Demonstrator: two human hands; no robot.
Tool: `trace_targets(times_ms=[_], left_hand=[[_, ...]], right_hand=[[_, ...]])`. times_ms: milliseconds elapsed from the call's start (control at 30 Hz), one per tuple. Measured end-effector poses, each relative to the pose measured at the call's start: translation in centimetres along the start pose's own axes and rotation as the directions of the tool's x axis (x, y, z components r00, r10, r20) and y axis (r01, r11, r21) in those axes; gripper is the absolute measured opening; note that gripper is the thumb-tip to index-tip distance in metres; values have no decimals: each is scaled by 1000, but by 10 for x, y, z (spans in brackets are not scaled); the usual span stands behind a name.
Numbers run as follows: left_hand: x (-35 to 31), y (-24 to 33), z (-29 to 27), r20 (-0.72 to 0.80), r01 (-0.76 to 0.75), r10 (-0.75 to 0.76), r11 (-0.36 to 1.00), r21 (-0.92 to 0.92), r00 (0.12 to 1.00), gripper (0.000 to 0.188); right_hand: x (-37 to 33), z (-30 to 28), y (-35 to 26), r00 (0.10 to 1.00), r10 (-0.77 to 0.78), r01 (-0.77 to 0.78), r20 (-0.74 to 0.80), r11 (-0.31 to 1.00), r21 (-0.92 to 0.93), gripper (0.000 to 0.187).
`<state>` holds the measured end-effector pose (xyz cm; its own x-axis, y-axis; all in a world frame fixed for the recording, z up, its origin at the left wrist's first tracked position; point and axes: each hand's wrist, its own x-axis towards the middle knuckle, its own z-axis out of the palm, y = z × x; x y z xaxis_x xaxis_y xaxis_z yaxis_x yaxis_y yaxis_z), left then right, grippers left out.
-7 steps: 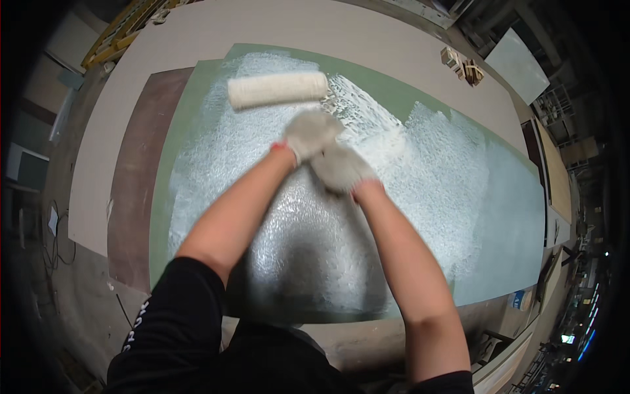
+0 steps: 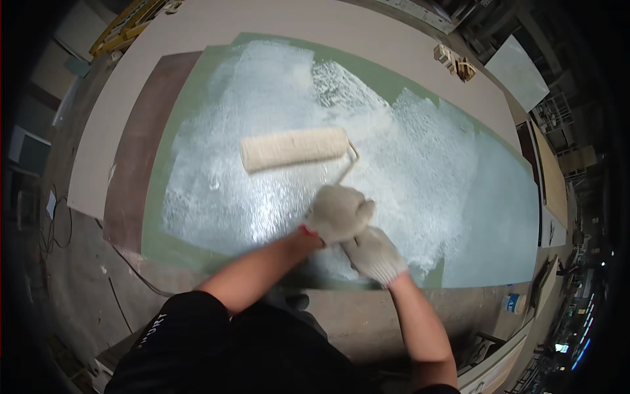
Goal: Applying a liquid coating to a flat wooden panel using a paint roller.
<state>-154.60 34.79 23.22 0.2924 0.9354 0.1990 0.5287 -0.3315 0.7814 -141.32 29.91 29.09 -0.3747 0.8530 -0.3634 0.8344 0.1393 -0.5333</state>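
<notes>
A wide paint roller with a cream, fluffy sleeve lies over the green board, its thin bent frame running back toward me. My left hand, in a pale knitted glove, is closed around the handle, which it hides. Just behind it, my right hand, gloved alike, is wrapped on the lower end of the same handle. Wet white coating covers much of the board, thickest and streakiest at the far middle. Green still shows along the left and far edges.
Beneath the green board lie a brown sheet and a larger beige panel. Small wood blocks sit on its far right. A bucket stands on the floor at right. A dark cable runs along the floor at left.
Both hands have drawn the roller back toward me and slightly right. The coating at the far left, where the roller was, now shows uncovered.
</notes>
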Motion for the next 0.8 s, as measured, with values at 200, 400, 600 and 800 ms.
trace_targets(times_ms=[200, 400, 600, 800], left_hand=[[-87, 114, 43, 236, 81, -48, 988, -129, 971, 43], [-45, 109, 72, 172, 17, 13, 985, -171, 985, 46], [105, 18, 34, 330, 155, -139, 988, -22, 934, 47], [277, -141, -22, 38, -33, 25, 970, 241, 999, 29]], right_hand=[[-163, 7, 19, 976, 204, -211, 73, 973, 95, 35], [-151, -1, 62, 983, 184, -183, -5, 980, 75, 33], [34, -58, 75, 979, 202, -201, 15, 979, -42, 39], [261, -116, 25, 995, 72, -79, -70, 991, -105, 52]])
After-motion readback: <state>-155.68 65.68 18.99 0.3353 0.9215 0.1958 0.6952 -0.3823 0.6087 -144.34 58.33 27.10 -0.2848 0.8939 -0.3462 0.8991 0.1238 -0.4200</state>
